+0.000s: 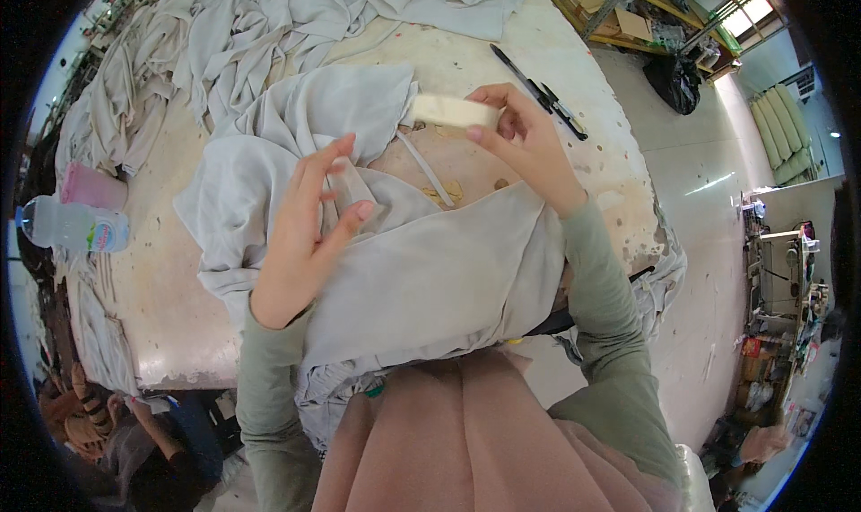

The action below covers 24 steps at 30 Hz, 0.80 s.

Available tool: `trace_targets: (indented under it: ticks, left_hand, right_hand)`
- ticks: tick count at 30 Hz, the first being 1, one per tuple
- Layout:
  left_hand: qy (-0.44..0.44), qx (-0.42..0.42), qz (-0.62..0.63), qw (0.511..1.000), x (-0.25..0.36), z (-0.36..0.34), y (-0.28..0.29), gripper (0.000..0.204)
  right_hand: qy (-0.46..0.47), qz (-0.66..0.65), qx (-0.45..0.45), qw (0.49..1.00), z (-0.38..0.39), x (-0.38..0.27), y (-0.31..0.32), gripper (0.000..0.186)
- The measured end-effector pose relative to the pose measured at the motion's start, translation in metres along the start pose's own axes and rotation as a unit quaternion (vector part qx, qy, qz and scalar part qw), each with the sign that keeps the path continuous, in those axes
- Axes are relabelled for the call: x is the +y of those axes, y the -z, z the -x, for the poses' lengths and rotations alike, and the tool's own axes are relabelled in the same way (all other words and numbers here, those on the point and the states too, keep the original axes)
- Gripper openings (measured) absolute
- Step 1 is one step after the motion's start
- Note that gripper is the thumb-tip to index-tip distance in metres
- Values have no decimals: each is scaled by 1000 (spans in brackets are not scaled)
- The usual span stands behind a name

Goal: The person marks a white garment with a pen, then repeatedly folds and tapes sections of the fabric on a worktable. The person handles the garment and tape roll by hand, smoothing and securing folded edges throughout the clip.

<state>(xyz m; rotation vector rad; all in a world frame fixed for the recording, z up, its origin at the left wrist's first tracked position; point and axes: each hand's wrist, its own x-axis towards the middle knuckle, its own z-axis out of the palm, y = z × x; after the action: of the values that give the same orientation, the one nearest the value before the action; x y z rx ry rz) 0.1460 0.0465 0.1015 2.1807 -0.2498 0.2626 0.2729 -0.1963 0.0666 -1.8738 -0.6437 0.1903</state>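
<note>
My right hand (525, 135) is closed on a cream-coloured tape roll (453, 111), blurred and seen edge-on, so its kind is not fully certain. It is held above the table near the edge of a light grey cloth (430, 270). My left hand (309, 225) hovers over the same cloth with thumb and fingers apart, gripping nothing that I can see. The cloth lies in loose folds, draping over the near table edge toward my lap. A narrow grey strip (426, 167) and yellowish scraps (444, 192) lie on the tabletop between the hands.
Slim black pen-like tools (543, 95) lie beyond my right hand. More grey cloth (260, 28) is heaped at the back left. A water bottle (76, 225) and a pink container (94, 186) are at the left edge. Another person (161, 440) is lower left. Shelves (628, 10) stand far right.
</note>
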Motion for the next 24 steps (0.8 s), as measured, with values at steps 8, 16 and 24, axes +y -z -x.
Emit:
trace_targets:
  ticks: [8, 16, 24]
  left_hand:
    - [175, -199, 398, 879, -7, 14, -14, 35]
    - [43, -177, 24, 983, -5, 12, -16, 34]
    - [-115, 54, -176, 976, -28, 12, -14, 24]
  right_hand:
    - [64, -199, -71, 975, 13, -18, -58, 31]
    - [223, 70, 104, 967, 33, -15, -71, 24]
    - [337, 15, 71, 939, 44, -26, -79, 25]
